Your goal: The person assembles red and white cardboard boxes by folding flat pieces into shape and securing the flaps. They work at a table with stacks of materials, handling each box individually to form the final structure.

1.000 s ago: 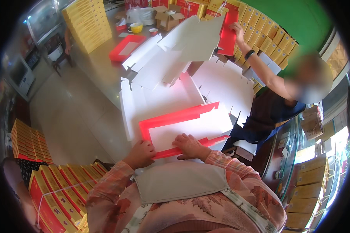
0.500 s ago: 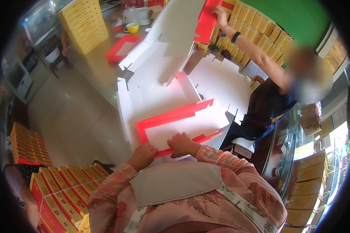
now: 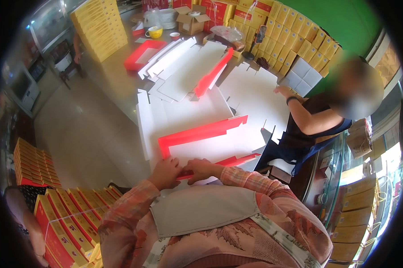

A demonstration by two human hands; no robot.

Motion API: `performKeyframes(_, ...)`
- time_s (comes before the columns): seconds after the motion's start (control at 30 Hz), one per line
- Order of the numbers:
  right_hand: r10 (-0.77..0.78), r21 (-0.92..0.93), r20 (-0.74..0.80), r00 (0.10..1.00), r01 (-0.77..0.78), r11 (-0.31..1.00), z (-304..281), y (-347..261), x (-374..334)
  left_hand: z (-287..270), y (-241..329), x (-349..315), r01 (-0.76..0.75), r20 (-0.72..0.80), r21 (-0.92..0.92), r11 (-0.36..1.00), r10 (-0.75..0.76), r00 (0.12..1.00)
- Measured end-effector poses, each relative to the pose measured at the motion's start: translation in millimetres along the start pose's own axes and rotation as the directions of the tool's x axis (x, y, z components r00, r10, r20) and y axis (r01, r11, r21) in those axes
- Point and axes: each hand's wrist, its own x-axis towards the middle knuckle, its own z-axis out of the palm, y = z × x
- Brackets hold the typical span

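Observation:
Right before my body lies a partly folded cardboard box [image 3: 210,148], white inside with red edge flaps. My left hand [image 3: 165,173] is closed at the near left corner of this box, its fingers on the red rim. Close beside it, my right hand [image 3: 200,169] pinches the near red edge, with fingers curled over the flap. The red strip runs on to the right of that hand. Beyond it sits another white, red-edged box blank [image 3: 183,111], and a stack of white cardboard blanks [image 3: 188,71] lies further off.
Across the table a co-worker's hand [image 3: 282,91] is at a flat white sheet [image 3: 250,96]. Yellow boxes are stacked in a tall pile [image 3: 99,31] and along the wall [image 3: 295,31]. A red tray [image 3: 143,54] and a yellow cup [image 3: 154,32] stand at the back left.
The co-worker has let go of a raised red-edged sheet, now lying lower on the stack, and has drawn the arm back. My right hand has shifted left, closer to my left hand.

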Motion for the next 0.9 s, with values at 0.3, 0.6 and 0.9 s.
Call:
performKeyframes(0.3, -0.014, -0.076, 0.064, 0.998, 0.019, 0.997, -5, -8, -5, -4, -30, 6, -0.176, 0.120, -0.097, 0.980, 0.187, 0.975)
performKeyframes(0.6, -0.039, -0.142, 0.028, 0.999, 0.043, 0.989, -5, -14, -13, -4, -23, 5, -0.131, 0.027, -0.115, 0.985, 0.135, 0.990)
performKeyframes(0.9, -0.135, -0.457, -0.389, 0.911, -0.063, 0.887, -14, 13, -70, 7, -39, -7, -0.105, -0.279, 0.006, 0.994, 0.102, 0.955)
